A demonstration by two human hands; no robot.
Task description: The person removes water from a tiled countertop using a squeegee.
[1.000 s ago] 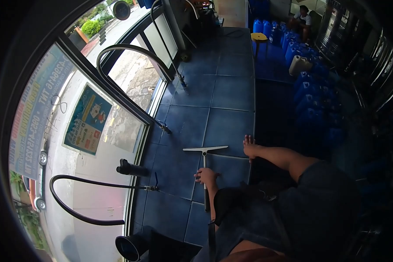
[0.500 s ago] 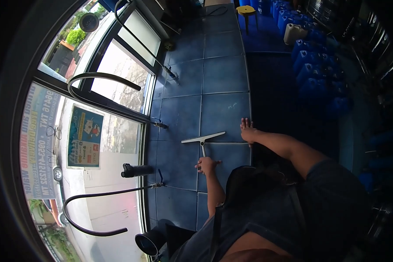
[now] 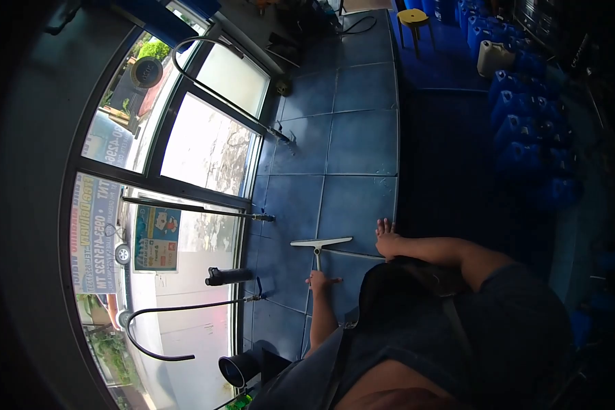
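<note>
My left hand is closed around the handle of a squeegee, with some fingers sticking out to the side. The squeegee's long pale blade lies across the blue tiled counter, ahead of that hand. My right hand rests on the counter's right edge, palm down and fingers stretched out, holding nothing. Between the two hands lie the tiles and their pale joint lines.
Along the window side stand taps with curved hoses and a dark cylinder. A round dark container sits near my left side. Blue jugs and a yellow stool are on the floor to the right.
The view has shifted, so the counter and window appear lower. The squeegee blade looks more level in view. Both hands keep about the same places on the counter.
</note>
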